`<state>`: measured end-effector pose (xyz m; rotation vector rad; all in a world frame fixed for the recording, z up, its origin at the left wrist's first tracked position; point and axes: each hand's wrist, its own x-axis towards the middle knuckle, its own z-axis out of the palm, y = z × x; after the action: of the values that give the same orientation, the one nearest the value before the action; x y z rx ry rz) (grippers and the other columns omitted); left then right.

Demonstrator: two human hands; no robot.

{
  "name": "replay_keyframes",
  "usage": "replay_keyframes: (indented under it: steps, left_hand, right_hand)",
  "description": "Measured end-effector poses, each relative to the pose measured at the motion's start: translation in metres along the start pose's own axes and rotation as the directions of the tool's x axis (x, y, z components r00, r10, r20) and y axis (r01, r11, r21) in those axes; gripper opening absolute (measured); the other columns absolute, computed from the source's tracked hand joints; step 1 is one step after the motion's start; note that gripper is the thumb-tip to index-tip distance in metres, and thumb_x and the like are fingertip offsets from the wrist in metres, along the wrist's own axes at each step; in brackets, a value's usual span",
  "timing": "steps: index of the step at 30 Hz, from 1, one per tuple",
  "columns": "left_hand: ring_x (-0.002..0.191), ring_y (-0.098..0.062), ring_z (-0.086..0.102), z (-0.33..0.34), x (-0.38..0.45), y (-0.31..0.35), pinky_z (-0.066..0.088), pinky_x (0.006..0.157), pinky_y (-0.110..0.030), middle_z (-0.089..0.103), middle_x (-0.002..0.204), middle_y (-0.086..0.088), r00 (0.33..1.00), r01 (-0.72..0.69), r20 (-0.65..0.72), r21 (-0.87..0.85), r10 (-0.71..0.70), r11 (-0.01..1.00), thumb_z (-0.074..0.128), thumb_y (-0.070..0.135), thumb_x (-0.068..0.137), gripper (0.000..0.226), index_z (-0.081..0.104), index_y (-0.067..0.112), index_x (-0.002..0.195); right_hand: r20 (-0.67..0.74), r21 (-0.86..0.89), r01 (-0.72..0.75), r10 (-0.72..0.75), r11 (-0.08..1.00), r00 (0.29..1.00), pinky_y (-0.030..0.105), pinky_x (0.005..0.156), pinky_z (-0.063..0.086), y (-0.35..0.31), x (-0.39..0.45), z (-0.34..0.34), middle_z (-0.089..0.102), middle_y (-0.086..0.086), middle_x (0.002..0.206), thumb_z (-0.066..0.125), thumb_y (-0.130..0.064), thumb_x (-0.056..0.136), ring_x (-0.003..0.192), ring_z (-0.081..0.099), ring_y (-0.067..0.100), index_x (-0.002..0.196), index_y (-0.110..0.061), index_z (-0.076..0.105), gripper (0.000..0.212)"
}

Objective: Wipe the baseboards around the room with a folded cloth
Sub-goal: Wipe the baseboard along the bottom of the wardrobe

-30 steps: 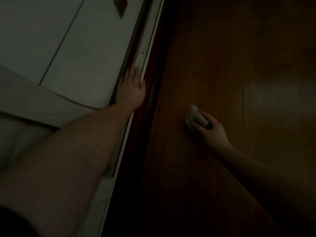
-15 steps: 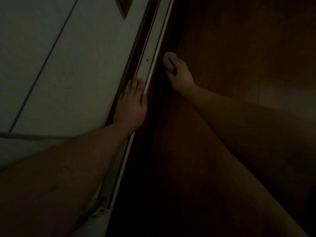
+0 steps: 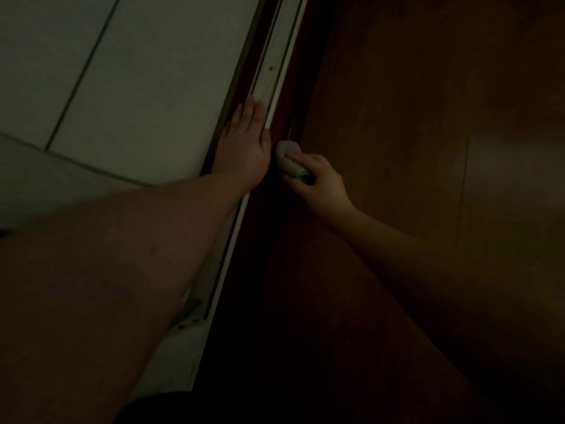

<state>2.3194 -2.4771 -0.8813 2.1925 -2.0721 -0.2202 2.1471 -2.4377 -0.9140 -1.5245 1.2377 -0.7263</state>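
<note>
Though dim, cloth (image 3: 289, 159) half-hidden in right hand (image 3: 321, 185).

Your flat left hand (image 3: 244, 145) blocks the pale metal track (image 3: 276, 56) at 11 o'clock; the dark reddish baseboard strip (image 3: 301, 87) runs open toward 12, wooden floor (image 3: 397, 117) free at 3.

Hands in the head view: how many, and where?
2. The left hand lies flat on the pale rail beside the tiled floor. The right hand grips the cloth against the dark strip next to it. None seem hidden.
</note>
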Motion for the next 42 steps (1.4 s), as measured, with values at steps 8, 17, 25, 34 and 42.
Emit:
replay_keyframes:
  steps: [8,17,25,34,42]
  left_hand:
    - [0.152,-0.022,0.007,-0.008,-0.006,0.006,0.012,0.122,-0.040,0.008,0.165,-0.006,0.999,0.005,0.041,0.016,-0.006,1.000,0.022,0.028,0.107,0.054,0.012,0.013,0.157]
    - [0.151,-0.023,0.009,-0.003,-0.006,0.002,0.012,0.122,-0.038,0.009,0.165,-0.008,1.000,-0.012,0.014,-0.013,0.012,1.000,0.022,0.027,0.107,0.053,0.014,0.011,0.157]
    - [0.151,-0.023,0.011,0.003,-0.002,-0.002,0.015,0.122,-0.039,0.012,0.165,-0.007,0.999,-0.013,-0.033,-0.025,0.012,1.000,0.027,0.028,0.106,0.054,0.017,0.012,0.157]
    - [0.151,-0.020,0.007,0.004,-0.001,-0.004,0.013,0.122,-0.039,0.009,0.165,-0.004,1.000,0.001,-0.009,-0.061,-0.002,0.998,0.028,0.029,0.106,0.054,0.015,0.015,0.157]
    - [0.152,-0.019,0.006,0.005,-0.002,-0.003,0.009,0.122,-0.035,0.007,0.165,-0.003,1.000,0.004,-0.008,-0.054,-0.004,0.999,0.028,0.030,0.106,0.055,0.013,0.016,0.157]
  right_hand:
    - [0.128,0.019,-0.067,0.064,0.998,0.990,-0.003,0.088,0.033,-0.002,-0.083,0.032,0.047,-0.010,0.125,0.071,-0.027,0.090,0.114,0.045,-0.001,0.134,-0.020,0.060,0.047]
    - [0.216,0.242,-0.235,0.184,0.941,0.959,0.044,0.104,0.047,0.019,-0.132,0.019,0.058,0.006,0.132,0.065,-0.011,0.093,0.120,0.057,0.019,0.130,-0.011,0.060,0.037]
    - [-0.031,0.310,-0.253,0.276,0.916,0.961,0.045,0.108,0.045,0.013,-0.007,-0.033,0.046,0.005,0.147,0.057,-0.025,0.098,0.131,0.048,0.020,0.148,-0.022,0.040,0.053]
    - [-0.178,0.313,-0.215,0.280,0.925,0.944,0.038,0.111,0.040,-0.009,0.137,-0.041,0.039,0.010,0.152,0.050,-0.017,0.101,0.134,0.045,0.026,0.153,-0.021,0.032,0.054]
    - [-0.113,0.204,-0.228,0.254,0.952,0.961,0.034,0.095,0.052,0.010,0.128,-0.033,0.046,0.007,0.144,0.055,-0.021,0.098,0.118,0.055,0.022,0.150,-0.026,0.035,0.056]
